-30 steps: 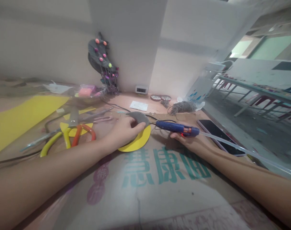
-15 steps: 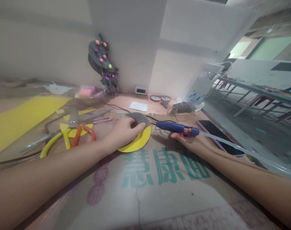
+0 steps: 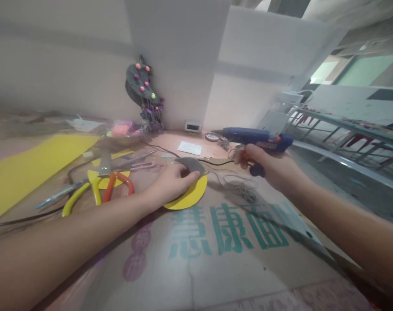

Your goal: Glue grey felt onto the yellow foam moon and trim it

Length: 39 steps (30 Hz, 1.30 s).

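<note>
My left hand (image 3: 175,181) is closed, its thumb and curled fingers pressing on a grey crescent-shaped piece (image 3: 194,165) that lies over a yellow round sheet (image 3: 191,196). Part of both pieces is hidden under the hand. To the right, my right hand (image 3: 259,160) is wrapped around the handle of a blue hot glue gun (image 3: 248,134), held up above the table with its nozzle pointing left, away from the pieces. A clear glue stick (image 3: 352,166) sticks out of its back end.
Scissors with yellow and orange handles (image 3: 97,192) lie left of my left hand, beside a large yellow sheet (image 3: 37,168). A grey moon decoration with coloured balls (image 3: 140,84) leans on the wall. A small white digital clock (image 3: 193,126) and white paper (image 3: 190,148) are behind.
My right hand has lifted the glue gun up and to the right, away from the yellow sheet's edge. My left hand stays on the grey crescent. The view has shifted slightly.
</note>
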{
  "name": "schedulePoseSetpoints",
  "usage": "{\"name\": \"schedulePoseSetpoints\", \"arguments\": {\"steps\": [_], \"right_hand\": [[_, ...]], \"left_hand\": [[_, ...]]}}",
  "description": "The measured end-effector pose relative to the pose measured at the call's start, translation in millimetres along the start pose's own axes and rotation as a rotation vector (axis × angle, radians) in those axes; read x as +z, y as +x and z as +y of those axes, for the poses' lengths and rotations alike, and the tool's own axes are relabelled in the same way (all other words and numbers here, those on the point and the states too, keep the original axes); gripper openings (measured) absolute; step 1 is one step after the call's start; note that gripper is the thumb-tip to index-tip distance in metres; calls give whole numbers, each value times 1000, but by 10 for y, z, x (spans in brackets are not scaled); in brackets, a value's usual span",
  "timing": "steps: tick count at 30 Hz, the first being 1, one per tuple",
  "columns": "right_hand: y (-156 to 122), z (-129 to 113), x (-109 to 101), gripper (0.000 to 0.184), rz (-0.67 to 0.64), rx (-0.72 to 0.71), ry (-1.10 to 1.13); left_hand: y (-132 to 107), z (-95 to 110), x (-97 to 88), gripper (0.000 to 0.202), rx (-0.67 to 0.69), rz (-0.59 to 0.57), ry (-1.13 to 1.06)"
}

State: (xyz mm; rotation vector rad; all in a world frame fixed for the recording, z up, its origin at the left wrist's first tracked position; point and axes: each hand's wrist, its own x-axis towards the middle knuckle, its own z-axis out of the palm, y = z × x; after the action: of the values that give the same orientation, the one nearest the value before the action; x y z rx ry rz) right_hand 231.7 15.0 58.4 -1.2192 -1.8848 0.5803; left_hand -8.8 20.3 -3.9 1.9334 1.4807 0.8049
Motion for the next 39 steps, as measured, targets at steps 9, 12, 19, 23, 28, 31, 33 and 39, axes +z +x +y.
{"name": "schedulePoseSetpoints", "arguments": {"steps": [9, 12, 19, 23, 28, 31, 33, 39], "right_hand": [[946, 373, 413, 33, -10, 199, -251], [1111, 599, 617, 30, -48, 214, -202], [1108, 699, 660, 30, -37, 154, -195], [846, 587, 497, 32, 6, 60, -212], [285, 375, 389, 33, 17, -60, -131], [0, 245, 441, 38, -187, 85, 207], [-112, 193, 511, 46, -278, 156, 360], [-190, 226, 639, 35, -294, 231, 376]], "left_hand": [[3, -4, 12, 42, 31, -13, 33], [6, -4, 11, 42, 20, -7, 29], [13, -9, 8, 41, 49, 2, 2], [8, 3, 6, 38, 66, -23, -60], [-4, 16, -4, 39, 57, -13, -56], [-10, 26, -17, 37, 75, -52, -74], [-13, 31, -22, 38, 101, -80, -94], [-24, 44, -22, 43, 55, -103, -46]]}}
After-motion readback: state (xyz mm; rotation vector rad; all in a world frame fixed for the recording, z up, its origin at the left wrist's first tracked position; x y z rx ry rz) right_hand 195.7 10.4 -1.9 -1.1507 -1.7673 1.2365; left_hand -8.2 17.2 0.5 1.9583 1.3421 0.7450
